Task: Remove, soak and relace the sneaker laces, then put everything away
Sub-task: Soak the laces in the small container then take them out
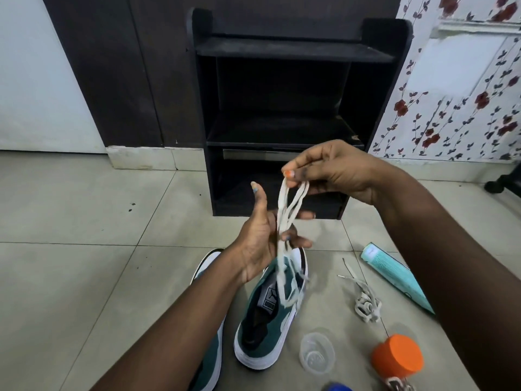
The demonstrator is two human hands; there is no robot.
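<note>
pale grey floor tiles (84,292) are filling the lower scene, with a dark wall behind; nearest the camera, a round orange plastic cap (397,353) is sitting on the tiles beside a clear plastic cup (317,356) lying on its side; a blue object at the bottom edge is too cropped to tell; just beyond the cap, a loose bundled white lace (366,301) is resting on the floor near a flat teal packet (394,273); two green suede sneakers with white soles are standing side by side, the left sneaker (210,362) partly hidden under a forearm, the right sneaker (270,311) showing its tongue label; a long white shoelace (284,221) is rising from the right sneaker in several strands; the left hand (262,241) is opening loosely, fingers spread around the strands without clamping them; the right hand (332,170) is pinching the lace's top loops between thumb and fingertips; farthest back, an empty black wooden shelf unit (296,49) is standing against the wall, beside floral wallpaper (451,114).
</note>
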